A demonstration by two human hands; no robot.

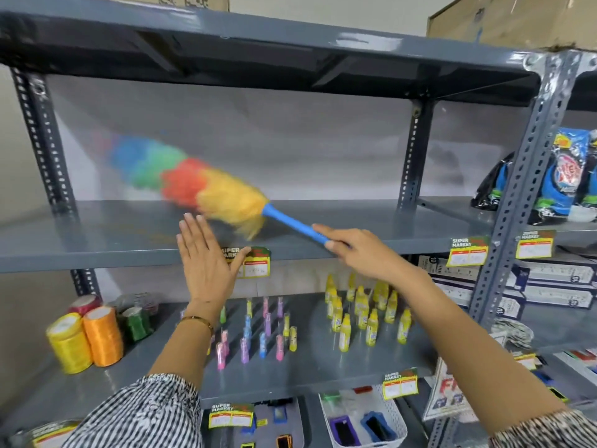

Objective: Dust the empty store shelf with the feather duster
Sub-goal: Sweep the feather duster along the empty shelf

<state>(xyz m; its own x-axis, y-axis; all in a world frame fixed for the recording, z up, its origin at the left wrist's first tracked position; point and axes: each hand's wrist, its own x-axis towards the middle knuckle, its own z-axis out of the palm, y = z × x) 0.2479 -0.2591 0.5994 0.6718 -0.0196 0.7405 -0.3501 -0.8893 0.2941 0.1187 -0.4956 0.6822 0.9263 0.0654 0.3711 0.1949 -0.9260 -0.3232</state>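
Note:
A feather duster (193,182) with blue, green, red and yellow fluff and a blue handle lies slanted over the empty grey shelf (355,221). Its fluffy head is blurred and brushes the shelf's left half. My right hand (352,250) grips the end of the blue handle at the shelf's front edge. My left hand (206,263) is raised flat in front of the shelf edge, fingers spread, holding nothing, just left of the duster's yellow end.
The shelf below holds spools of thread (87,337), small coloured bottles (255,331) and yellow bottles (368,315). Price labels (255,263) hang on the shelf edges. Packaged goods (562,182) sit on the right-hand rack. Cardboard boxes (517,21) rest on top.

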